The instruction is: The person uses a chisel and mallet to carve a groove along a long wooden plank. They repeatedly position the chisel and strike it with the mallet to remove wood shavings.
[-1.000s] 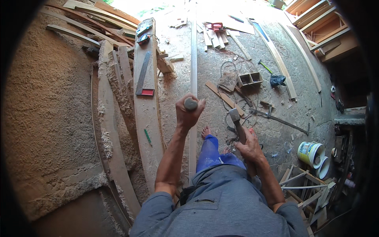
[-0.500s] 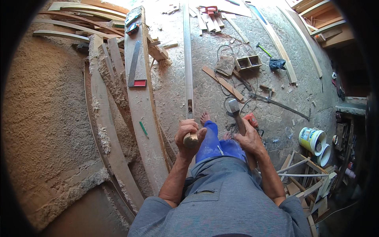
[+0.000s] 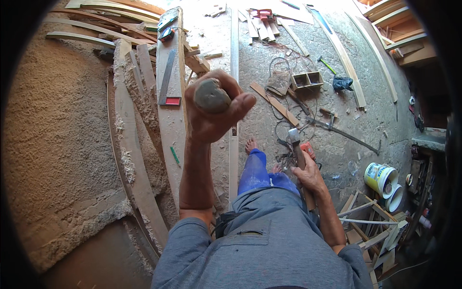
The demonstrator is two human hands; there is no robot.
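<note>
My left hand is raised and closed round a chisel, whose round wooden handle end faces up; its blade is hidden behind the hand. Below it runs a long narrow timber with a dark slot cut in its top face. Lower on the right, my right hand grips a hammer by its wooden handle, the metal head pointing away from me. The hammer is apart from the chisel and the timber.
To the left a wide plank bears a try square, a tape measure and a green pencil. On the floor lie a clamp, a wooden box and cables. White buckets and scrap wood are at right.
My left hand has lifted the chisel up and leftward, away from the slot in the timber. The right hand with the hammer has dropped slightly and shifted a little right.
</note>
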